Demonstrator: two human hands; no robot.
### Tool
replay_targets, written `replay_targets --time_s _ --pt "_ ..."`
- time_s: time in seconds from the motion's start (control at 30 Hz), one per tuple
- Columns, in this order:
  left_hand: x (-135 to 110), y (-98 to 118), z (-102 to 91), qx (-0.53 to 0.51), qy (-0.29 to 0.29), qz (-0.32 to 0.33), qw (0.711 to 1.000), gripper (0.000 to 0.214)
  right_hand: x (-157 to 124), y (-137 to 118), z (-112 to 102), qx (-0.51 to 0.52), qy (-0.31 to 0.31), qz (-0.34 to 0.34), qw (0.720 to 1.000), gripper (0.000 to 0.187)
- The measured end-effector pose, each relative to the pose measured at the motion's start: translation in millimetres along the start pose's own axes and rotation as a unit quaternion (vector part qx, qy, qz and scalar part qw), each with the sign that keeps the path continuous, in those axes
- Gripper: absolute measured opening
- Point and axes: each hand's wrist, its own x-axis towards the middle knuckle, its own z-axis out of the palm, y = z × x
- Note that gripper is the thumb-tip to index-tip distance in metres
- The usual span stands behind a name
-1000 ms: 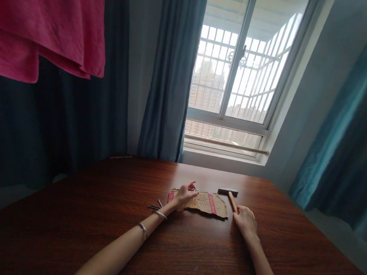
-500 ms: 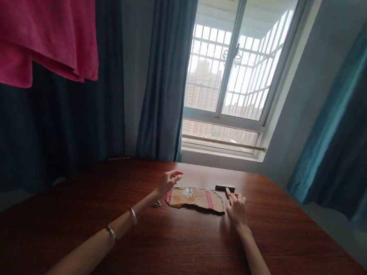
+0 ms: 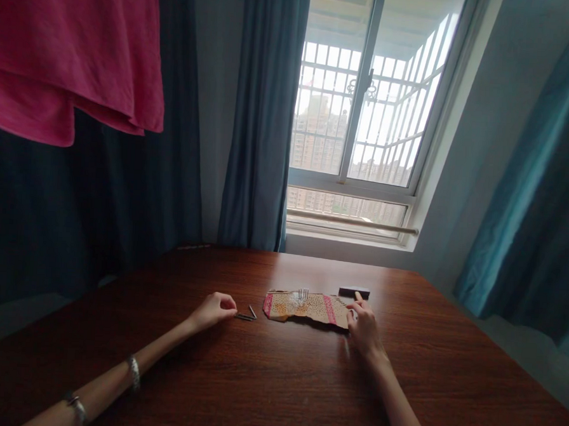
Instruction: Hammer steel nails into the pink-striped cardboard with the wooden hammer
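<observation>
My left hand (image 3: 216, 311) is low over the table, thumb and forefinger pinched on the end of a thin dark nail (image 3: 243, 317). Another loose nail (image 3: 252, 311) lies just beside it. My right hand (image 3: 367, 325) is closed round the short wooden handle of a hammer, whose long dark head (image 3: 347, 292) rests on the table past the fingers. Between the hands lies a torn cardboard piece (image 3: 315, 309) with pink bands and many small holes. Several nails (image 3: 303, 295) stand upright in a row near its far edge.
The brown wooden table (image 3: 256, 383) runs back to the wall below a barred window (image 3: 356, 121). Blue curtains (image 3: 265, 123) hang left and right of it. A pink cloth (image 3: 83, 56) hangs at the upper left.
My left hand has moved left and down from above the cardboard to the loose nails, and its fingers have pinched together. My right hand stays by the hammer, almost unmoved.
</observation>
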Motion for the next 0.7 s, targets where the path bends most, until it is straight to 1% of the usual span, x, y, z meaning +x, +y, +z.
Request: replay_targets --time_s 0.07,0.13,0.2,0.3,0.37,0.5,0.7 --pt "-1.1 1.1 -0.1 0.037 -0.013 0.01 0.999 0.023 -0.5 -0.9 -0.6 0.012 -0.004 -0.003 1.0 0.025" --pt "-2.6 3.5 1.8 0.075 -0.011 0.032 0.997 0.024 -1.1 -2.3 -1.8 0.027 -0.004 -0.008 1.0 0.025" --pt "-5.2 6.7 5.6 0.102 -0.001 0.064 0.993 0.024 -1.7 -3.6 -2.7 0.043 -0.004 -0.004 0.999 0.024" --pt "-10.4 12.2 14.6 0.123 -0.009 0.093 0.988 0.023 -2.0 -3.7 -1.9 0.057 -0.005 0.002 0.998 0.022" --pt "-13.6 15.2 21.2 0.129 -0.018 0.099 0.987 0.024 -1.9 -2.4 -0.3 0.054 -0.01 -0.001 0.998 0.022" --pt "-17.0 17.8 30.2 0.136 -0.028 0.088 0.986 0.026 -1.6 0.5 2.9 0.055 -0.021 -0.019 0.998 0.023" --pt "-16.2 16.9 27.7 0.153 -0.033 0.089 0.984 0.024 -1.9 1.5 5.0 0.067 -0.027 -0.022 0.997 0.024"
